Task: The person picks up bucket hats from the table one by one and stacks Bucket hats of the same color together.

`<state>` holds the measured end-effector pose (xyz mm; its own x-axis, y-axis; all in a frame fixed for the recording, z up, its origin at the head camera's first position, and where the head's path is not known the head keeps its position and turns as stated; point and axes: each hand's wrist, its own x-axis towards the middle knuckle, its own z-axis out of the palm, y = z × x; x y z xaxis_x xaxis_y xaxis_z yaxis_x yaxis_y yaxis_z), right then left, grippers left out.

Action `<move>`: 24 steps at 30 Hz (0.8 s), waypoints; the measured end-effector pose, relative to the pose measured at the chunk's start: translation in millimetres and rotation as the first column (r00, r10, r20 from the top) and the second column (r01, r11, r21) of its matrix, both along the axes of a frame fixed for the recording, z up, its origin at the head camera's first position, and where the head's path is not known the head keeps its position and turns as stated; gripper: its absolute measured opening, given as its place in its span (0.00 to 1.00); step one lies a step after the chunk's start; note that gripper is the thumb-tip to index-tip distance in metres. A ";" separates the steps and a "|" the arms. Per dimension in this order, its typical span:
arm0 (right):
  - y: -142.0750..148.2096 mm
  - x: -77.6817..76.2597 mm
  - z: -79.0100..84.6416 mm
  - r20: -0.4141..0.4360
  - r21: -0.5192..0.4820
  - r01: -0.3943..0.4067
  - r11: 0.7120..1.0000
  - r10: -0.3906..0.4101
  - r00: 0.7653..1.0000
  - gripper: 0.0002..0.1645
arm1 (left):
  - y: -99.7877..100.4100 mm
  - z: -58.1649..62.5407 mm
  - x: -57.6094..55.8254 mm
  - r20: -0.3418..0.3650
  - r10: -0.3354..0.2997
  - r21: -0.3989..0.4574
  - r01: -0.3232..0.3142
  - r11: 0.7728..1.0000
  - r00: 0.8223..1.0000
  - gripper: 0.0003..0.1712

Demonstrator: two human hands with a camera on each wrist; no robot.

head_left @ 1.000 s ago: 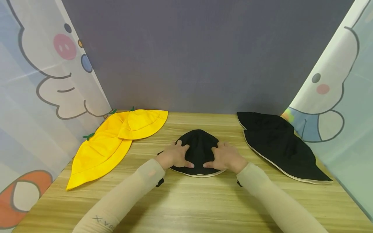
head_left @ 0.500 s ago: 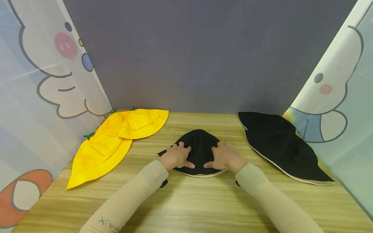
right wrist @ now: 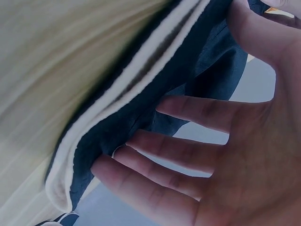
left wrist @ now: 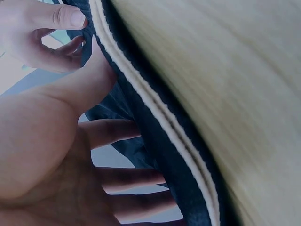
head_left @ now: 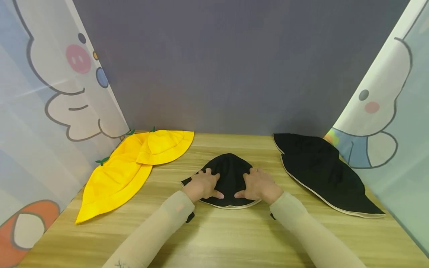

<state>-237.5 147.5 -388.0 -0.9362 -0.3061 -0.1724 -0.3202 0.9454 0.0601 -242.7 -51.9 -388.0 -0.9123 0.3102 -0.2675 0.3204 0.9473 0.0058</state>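
A black bucket hat (head_left: 230, 182) with a cream-edged brim lies flattened in the middle of the table in the head view. My left hand (head_left: 203, 185) rests on its left side, fingers spread and thumb toward the centre. Mirroring it, my right hand (head_left: 260, 185) presses the right side. In the left wrist view, the left hand's straight fingers (left wrist: 134, 179) touch the dark cloth beside the cream brim edge (left wrist: 153, 106). The right wrist view has the extended fingers (right wrist: 174, 153) lying against the cloth near the doubled edge (right wrist: 124, 87). The hat's underside is hidden.
Several yellow hats (head_left: 117, 178) with green sprout tips overlap at the left of the wooden table (head_left: 231, 242). Black hats (head_left: 325, 178) overlap at the right. A grey panel (head_left: 214, 67) stands behind, with cartoon-printed sheets (head_left: 67, 123) at both sides.
The left hand has shifted slightly inward, showing more of the left brim tip. The right hand stays almost still. The whole head view has shifted slightly downward.
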 end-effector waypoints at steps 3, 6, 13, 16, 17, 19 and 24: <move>-0.7 2.5 -2.5 0.002 -0.006 -0.007 1.000 0.007 1.000 0.52 | 0.0 -1.4 3.0 0.005 0.003 -0.007 -0.003 1.000 1.000 0.49; -1.0 3.7 -4.4 0.002 -0.015 -0.010 1.000 0.010 1.000 0.50 | 0.7 -1.8 4.2 0.009 -0.001 -0.011 0.001 1.000 1.000 0.49; 1.1 2.7 -3.8 0.000 -0.041 -0.002 0.999 0.002 1.000 0.49 | 3.1 -0.7 2.4 0.021 -0.004 -0.011 0.004 1.000 1.000 0.47; 1.9 1.9 -4.0 0.003 -0.056 0.005 0.998 -0.005 1.000 0.49 | 3.8 -0.1 1.3 0.021 -0.003 -0.019 0.003 1.000 1.000 0.47; 2.1 1.8 -3.9 0.004 -0.059 0.006 0.998 -0.006 1.000 0.48 | 3.9 0.0 1.0 0.019 -0.003 -0.024 0.004 1.000 1.000 0.47; 2.2 1.0 -3.5 0.004 -0.064 0.007 0.998 -0.007 1.000 0.48 | 4.3 0.7 0.3 0.014 -0.004 -0.030 0.004 1.000 1.000 0.46; 2.4 -0.1 -2.2 -0.004 -0.057 -0.004 0.998 0.003 1.000 0.47 | 5.3 0.1 -2.5 0.014 0.001 -0.032 -0.001 0.999 1.000 0.47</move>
